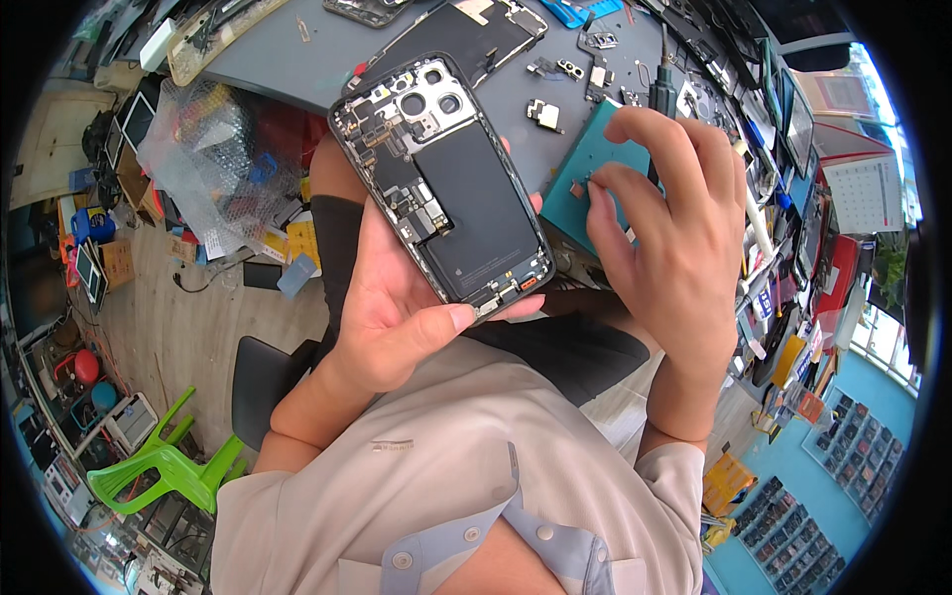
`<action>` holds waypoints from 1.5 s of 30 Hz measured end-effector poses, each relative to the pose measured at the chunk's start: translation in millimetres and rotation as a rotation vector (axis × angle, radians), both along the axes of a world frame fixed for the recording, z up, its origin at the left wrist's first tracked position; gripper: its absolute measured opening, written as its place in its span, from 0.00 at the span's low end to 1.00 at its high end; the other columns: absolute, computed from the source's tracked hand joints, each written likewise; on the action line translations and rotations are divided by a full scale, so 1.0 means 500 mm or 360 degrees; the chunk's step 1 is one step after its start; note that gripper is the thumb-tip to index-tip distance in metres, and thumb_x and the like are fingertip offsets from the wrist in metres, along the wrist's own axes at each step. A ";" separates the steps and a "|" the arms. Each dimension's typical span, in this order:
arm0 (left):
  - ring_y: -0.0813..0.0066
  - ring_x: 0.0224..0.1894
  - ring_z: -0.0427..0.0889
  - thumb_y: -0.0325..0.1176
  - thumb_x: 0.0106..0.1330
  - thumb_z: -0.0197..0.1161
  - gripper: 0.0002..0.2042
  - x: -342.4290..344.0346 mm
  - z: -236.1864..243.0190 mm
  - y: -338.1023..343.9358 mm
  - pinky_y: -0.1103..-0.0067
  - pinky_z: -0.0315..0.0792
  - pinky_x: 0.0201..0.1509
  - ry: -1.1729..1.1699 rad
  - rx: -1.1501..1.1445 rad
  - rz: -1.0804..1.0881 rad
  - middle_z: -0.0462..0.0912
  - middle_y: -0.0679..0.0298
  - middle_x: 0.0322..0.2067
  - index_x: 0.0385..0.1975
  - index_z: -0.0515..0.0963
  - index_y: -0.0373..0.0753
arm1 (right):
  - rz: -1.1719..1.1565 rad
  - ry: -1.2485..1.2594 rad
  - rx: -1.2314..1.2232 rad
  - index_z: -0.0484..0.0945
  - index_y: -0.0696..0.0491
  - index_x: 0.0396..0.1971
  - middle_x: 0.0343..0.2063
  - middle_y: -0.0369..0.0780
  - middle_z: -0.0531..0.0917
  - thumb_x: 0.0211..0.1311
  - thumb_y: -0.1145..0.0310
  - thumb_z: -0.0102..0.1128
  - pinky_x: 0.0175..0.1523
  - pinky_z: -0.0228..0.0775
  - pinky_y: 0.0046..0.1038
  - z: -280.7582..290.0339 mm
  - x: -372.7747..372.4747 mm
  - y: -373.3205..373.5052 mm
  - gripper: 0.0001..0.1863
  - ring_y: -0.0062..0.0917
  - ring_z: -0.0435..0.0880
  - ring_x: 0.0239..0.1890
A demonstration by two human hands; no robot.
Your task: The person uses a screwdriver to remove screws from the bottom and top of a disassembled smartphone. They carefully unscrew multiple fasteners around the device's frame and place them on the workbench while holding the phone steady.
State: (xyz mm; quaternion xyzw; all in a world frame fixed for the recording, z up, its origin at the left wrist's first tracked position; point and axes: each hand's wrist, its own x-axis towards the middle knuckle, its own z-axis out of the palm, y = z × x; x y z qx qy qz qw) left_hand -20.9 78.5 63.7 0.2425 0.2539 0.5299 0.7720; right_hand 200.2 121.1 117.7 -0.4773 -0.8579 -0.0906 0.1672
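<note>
My left hand (382, 332) is closed around an opened smartphone (476, 193), held tilted above my lap. Its back is off, so the black battery, circuit boards and camera openings show. To the right, my right hand (679, 233) has thumb and index finger pinched together, with the other fingers curled above. A tiny coppery part (578, 188) shows at those fingertips; whether it is gripped or lies on the surface beneath I cannot tell. Beneath the fingertips is a teal box (567, 236) at the desk's near edge.
On the grey desk (273, 59) lie a removed phone screen panel (416, 50), a small metal-plated part (544, 115) and several camera modules. A dark screwdriver (662, 89) stands behind the teal box. Bubble wrap (203, 159) and a green plastic chair (169, 466) are at left.
</note>
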 end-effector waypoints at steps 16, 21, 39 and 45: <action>0.35 0.80 0.61 0.22 0.58 0.63 0.55 -0.001 0.006 -0.005 0.45 0.86 0.61 -0.0058 0.0046 -0.0115 0.49 0.43 0.82 0.85 0.36 0.48 | -0.0002 0.0352 0.0176 0.85 0.54 0.30 0.49 0.38 0.84 0.41 0.79 0.73 0.51 0.74 0.37 -0.026 0.025 -0.013 0.12 0.38 0.80 0.47; 0.42 0.80 0.63 0.19 0.62 0.57 0.51 0.004 0.005 -0.009 0.47 0.84 0.63 -0.0164 0.0071 -0.0198 0.52 0.44 0.81 0.84 0.37 0.48 | -0.0057 0.0531 0.0087 0.88 0.55 0.29 0.45 0.43 0.84 0.36 0.81 0.74 0.51 0.74 0.37 0.015 -0.007 -0.080 0.14 0.36 0.82 0.45; 0.60 0.80 0.63 0.13 0.63 0.51 0.49 0.037 -0.035 -0.012 0.61 0.62 0.81 -0.0378 0.0246 -0.0394 0.60 0.52 0.77 0.84 0.35 0.39 | -0.0030 0.0458 -0.0147 0.89 0.52 0.28 0.43 0.41 0.84 0.30 0.79 0.75 0.55 0.74 0.38 0.023 -0.043 -0.150 0.16 0.32 0.81 0.41; 0.50 0.76 0.71 0.24 0.62 0.62 0.50 0.040 -0.017 -0.015 0.58 0.66 0.81 -0.0294 0.0121 -0.0319 0.64 0.46 0.76 0.83 0.40 0.37 | -0.0012 0.0400 -0.0149 0.90 0.52 0.28 0.43 0.41 0.83 0.31 0.79 0.76 0.58 0.76 0.41 0.028 -0.043 -0.154 0.16 0.35 0.81 0.44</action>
